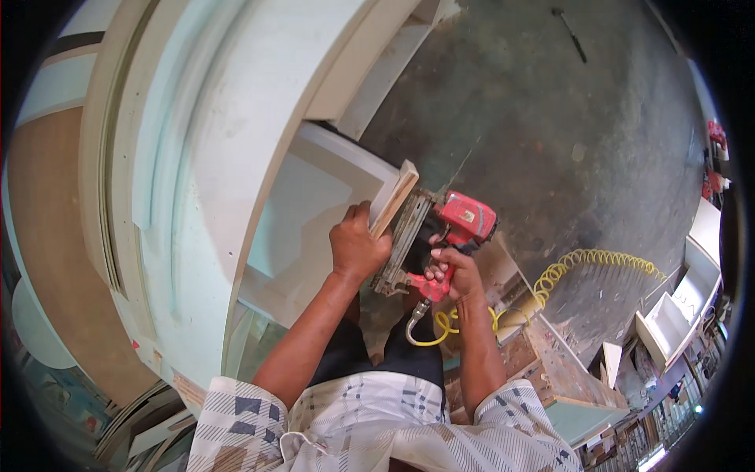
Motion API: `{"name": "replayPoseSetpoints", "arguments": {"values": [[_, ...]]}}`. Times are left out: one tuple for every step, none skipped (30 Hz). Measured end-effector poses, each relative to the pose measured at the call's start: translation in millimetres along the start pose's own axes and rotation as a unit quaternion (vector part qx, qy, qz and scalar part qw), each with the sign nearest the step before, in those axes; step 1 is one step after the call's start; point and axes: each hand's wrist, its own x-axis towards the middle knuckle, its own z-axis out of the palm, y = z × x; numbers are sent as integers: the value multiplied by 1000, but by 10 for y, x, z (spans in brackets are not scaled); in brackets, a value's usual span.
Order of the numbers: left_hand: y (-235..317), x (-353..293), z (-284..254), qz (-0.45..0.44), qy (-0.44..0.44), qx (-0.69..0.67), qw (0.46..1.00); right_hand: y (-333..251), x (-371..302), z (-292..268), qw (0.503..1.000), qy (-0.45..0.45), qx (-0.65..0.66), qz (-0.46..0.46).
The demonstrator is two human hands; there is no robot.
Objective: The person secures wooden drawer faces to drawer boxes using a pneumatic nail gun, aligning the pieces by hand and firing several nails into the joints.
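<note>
My right hand (458, 273) is wrapped round the handle of a red pneumatic nail gun (468, 218). The gun's long metal magazine (406, 238) lies alongside a narrow wooden strip (395, 198). That strip sits along the front edge of a white drawer (303, 197), which stands out from a white cabinet. My left hand (360, 245) is closed over the strip's near end at the drawer's edge, its fingertips partly hidden. At the base of the gun's handle, a yellow air hose (429, 341) is attached by a metal fitting.
The big white cabinet panel (236, 118) fills the left side. A yellow coiled hose (582, 258) stretches right over the grey concrete floor (535, 118). A hammer (569, 35) lies far off. At the right are a worn wooden box (562, 362) and a white open box (668, 326).
</note>
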Motion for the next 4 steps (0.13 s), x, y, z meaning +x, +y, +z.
{"name": "replayPoseSetpoints", "arguments": {"values": [[-23, -24, 10, 10, 8, 3, 1000, -1, -8, -5, 1000, -1, -15, -7], [-43, -18, 22, 5, -8, 6, 1000, -20, -5, 10, 999, -18, -35, -25], [-52, -7, 27, 16, -4, 10, 1000, -13, -14, 52, 999, -19, -26, -32], [-48, 47, 12, 32, 4, 13, 999, -30, -57, 111, 997, -39, -45, -51]]}}
